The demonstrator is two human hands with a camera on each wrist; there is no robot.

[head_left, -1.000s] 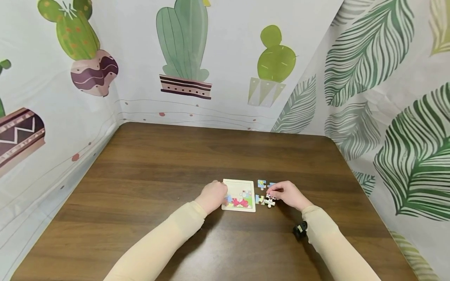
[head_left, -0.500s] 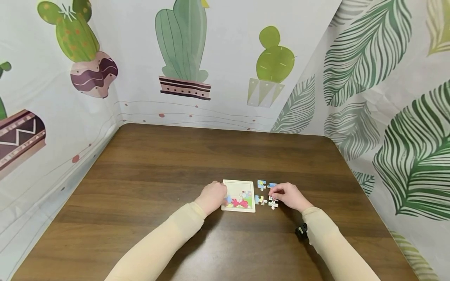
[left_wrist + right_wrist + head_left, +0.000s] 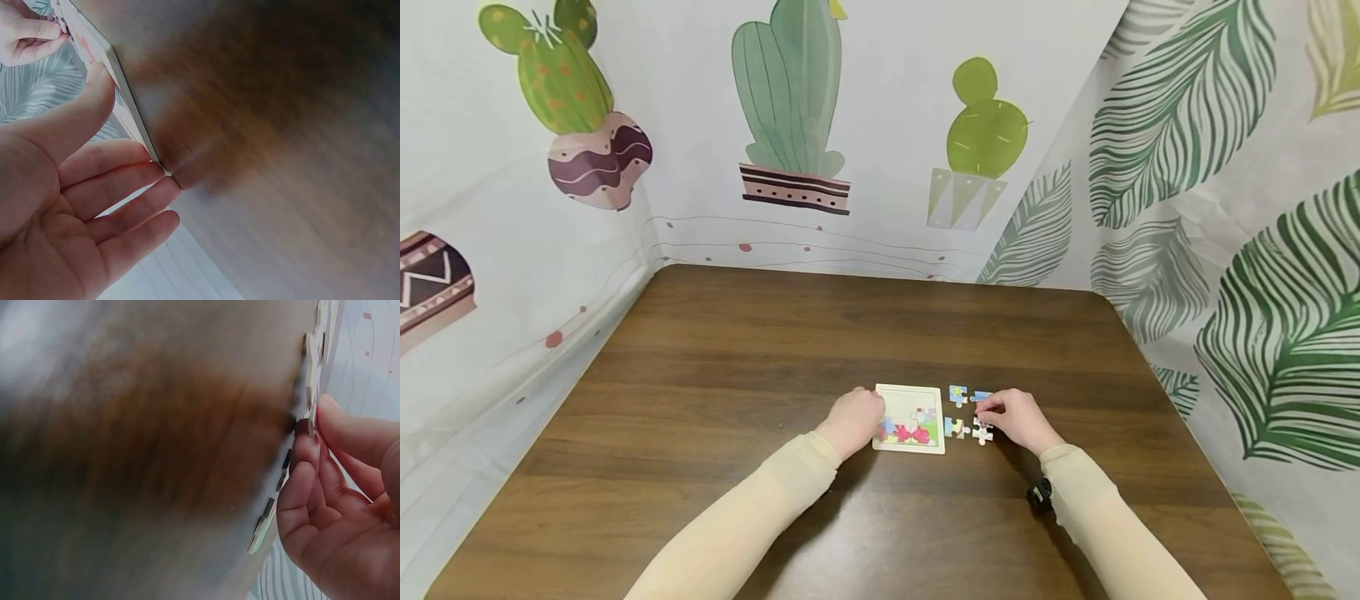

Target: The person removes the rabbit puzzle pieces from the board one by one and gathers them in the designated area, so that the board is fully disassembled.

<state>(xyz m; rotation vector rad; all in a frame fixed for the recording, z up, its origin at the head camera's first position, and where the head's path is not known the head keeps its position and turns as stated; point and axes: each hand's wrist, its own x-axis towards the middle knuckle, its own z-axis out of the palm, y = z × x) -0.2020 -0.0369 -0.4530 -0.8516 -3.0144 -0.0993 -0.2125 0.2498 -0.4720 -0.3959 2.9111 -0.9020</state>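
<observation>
A shallow jigsaw tray (image 3: 942,417) with a pale frame lies on the table, its lower part showing a red, green and blue picture. My left hand (image 3: 853,422) holds its left side; in the left wrist view the thumb (image 3: 100,81) lies on the frame and the fingertips meet its outer edge. Right of the tray, my right hand (image 3: 1017,418) pinches a whitish jigsaw piece (image 3: 982,434) between thumb and fingers. In the right wrist view that piece (image 3: 311,381) appears edge-on, tilted up close over the table.
Between tray and right hand lie loose pieces: a blue one with a yellow mark (image 3: 957,394), a blue one (image 3: 980,396) behind the fingers, and a blue and cream one (image 3: 955,427). A black strap device (image 3: 1040,496) sits at the right wrist. Printed cloth (image 3: 887,125) surrounds the brown table (image 3: 812,333).
My right hand has shifted slightly right with the whitish piece, which now sits apart from the blue and cream piece. My left hand and the tray stay put.
</observation>
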